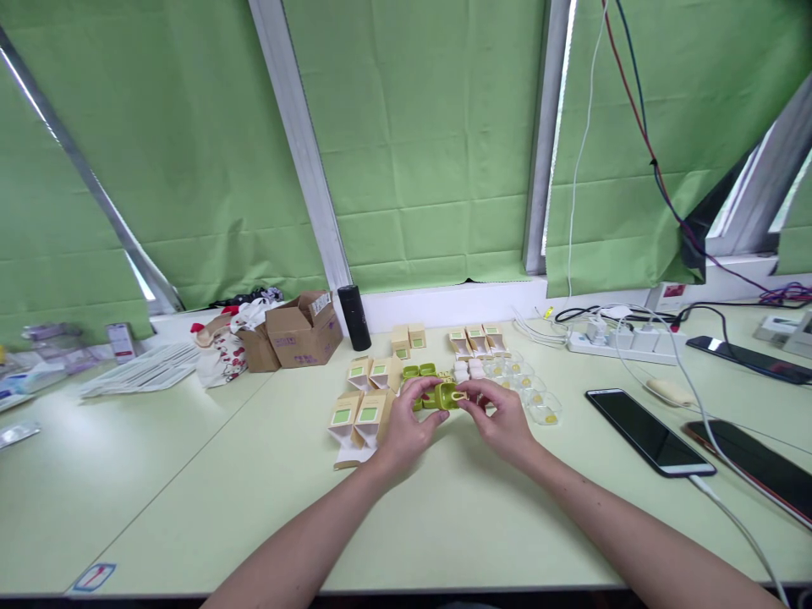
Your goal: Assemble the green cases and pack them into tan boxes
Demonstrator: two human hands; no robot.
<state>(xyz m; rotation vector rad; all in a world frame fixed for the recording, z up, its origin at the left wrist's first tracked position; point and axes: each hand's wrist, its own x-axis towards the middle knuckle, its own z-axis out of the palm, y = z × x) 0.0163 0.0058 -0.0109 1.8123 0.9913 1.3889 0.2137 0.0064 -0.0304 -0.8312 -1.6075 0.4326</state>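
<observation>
In the middle of the table, my left hand (406, 427) is closed around a small olive-green open case (446, 396), its hollow side showing. My right hand (501, 419) pinches a small cream loop-shaped piece (458, 396) at the case's right edge. Whether that piece is fixed to the case I cannot tell. Just behind my hands stand more green cases (419, 370) and small pinkish-white pieces (468, 370). Clear plastic shells (544, 408) with yellow bits in them lie beyond my right hand. Open beige cartons with green labels (359, 416) stand left of my left hand.
More small cartons (479, 341) stand farther back. A cardboard box (304, 330), a black bottle (353, 317) and a cloth bag (221, 355) are at back left. To the right lie a phone on a cable (650, 431), another phone (761, 465) and a power strip (628, 342).
</observation>
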